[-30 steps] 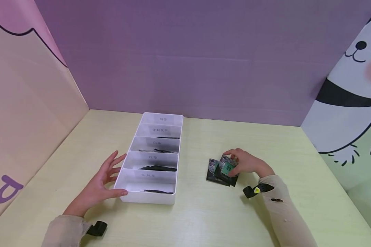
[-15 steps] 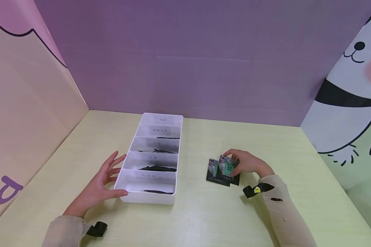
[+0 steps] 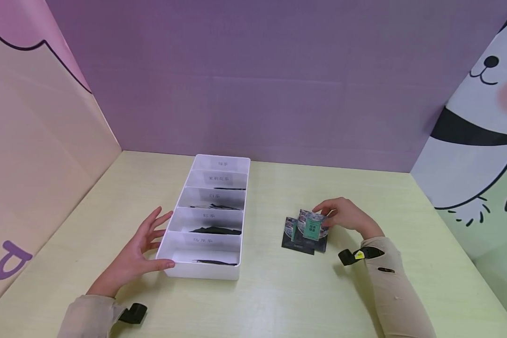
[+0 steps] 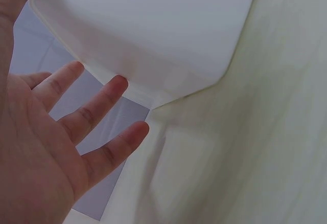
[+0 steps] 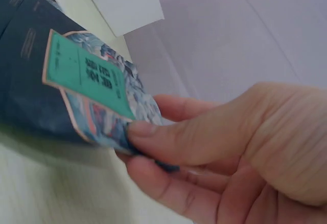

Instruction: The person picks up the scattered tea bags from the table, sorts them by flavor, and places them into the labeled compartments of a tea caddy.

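My right hand (image 3: 347, 218) pinches a dark tea sachet (image 3: 312, 230) with a green label by its right upper edge. In the right wrist view, the thumb (image 5: 168, 139) lies on the sachet's printed face and fingers are behind it. Another dark sachet (image 3: 288, 234) lies partly beneath, to the left. My left hand (image 3: 136, 256) is beside a long white divided box (image 3: 203, 271), fingers spread along its left side and thumb at the near left corner. The left wrist view has these fingers (image 4: 94, 106) straight, close to the box's outer wall (image 4: 168, 55).
Chinese labels mark the box's compartments; several hold dark sachets (image 3: 215, 230) lying low inside. Box and sachets rest on a pale wooden table (image 3: 270, 300). Behind it rises a purple backdrop (image 3: 253, 94), with printed panels at left and right (image 3: 469, 159).
My right hand has shifted slightly right and up, its grip moving toward the sachet's upper right corner, so more of the green label shows. The left hand and box have stayed put.
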A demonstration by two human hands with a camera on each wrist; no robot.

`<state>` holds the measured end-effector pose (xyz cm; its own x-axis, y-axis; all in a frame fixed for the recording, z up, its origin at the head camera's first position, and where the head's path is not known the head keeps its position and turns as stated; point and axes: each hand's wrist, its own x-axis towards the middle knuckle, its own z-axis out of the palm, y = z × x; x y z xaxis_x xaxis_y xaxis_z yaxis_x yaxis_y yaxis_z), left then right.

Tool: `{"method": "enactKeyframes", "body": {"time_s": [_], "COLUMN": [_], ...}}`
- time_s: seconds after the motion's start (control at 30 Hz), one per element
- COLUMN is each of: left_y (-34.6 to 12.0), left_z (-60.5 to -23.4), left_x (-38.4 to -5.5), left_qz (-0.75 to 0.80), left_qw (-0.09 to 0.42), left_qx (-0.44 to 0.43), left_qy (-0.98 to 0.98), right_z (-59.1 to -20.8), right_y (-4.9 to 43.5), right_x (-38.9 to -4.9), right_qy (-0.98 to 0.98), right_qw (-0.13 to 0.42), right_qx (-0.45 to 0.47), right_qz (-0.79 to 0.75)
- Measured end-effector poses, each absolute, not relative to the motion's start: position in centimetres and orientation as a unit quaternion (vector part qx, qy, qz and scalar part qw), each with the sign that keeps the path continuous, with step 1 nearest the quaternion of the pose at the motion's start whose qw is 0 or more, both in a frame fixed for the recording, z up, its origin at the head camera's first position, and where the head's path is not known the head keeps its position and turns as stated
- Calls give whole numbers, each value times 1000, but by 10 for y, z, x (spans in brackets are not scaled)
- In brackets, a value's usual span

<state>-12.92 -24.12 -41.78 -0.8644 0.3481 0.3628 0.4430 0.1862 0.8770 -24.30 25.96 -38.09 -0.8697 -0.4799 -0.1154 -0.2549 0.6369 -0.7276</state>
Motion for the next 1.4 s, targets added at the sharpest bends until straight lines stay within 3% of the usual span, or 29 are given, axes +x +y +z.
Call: {"method": "enactKeyframes", "body": {"time_s": [0.77, 1.1, 1.4], "left_y": [-241, -241, -241], "left_z": [-419, -420, -419], "left_x": [-130, -131, -130], "left_qz": [-582, -581, -583], "left_qw": [42, 39, 39], "left_qx": [-258, -249, -251], "left_qy": [-770, -774, -772], "right_z": [-368, -343, -317], "right_y": [253, 228, 199], "right_x": [-241, -258, -276], "right_qy": [890, 895, 901], "right_qw": [65, 28, 25], "right_qx": [-180, -190, -191], "right_qz": [-415, -403, -390]}}
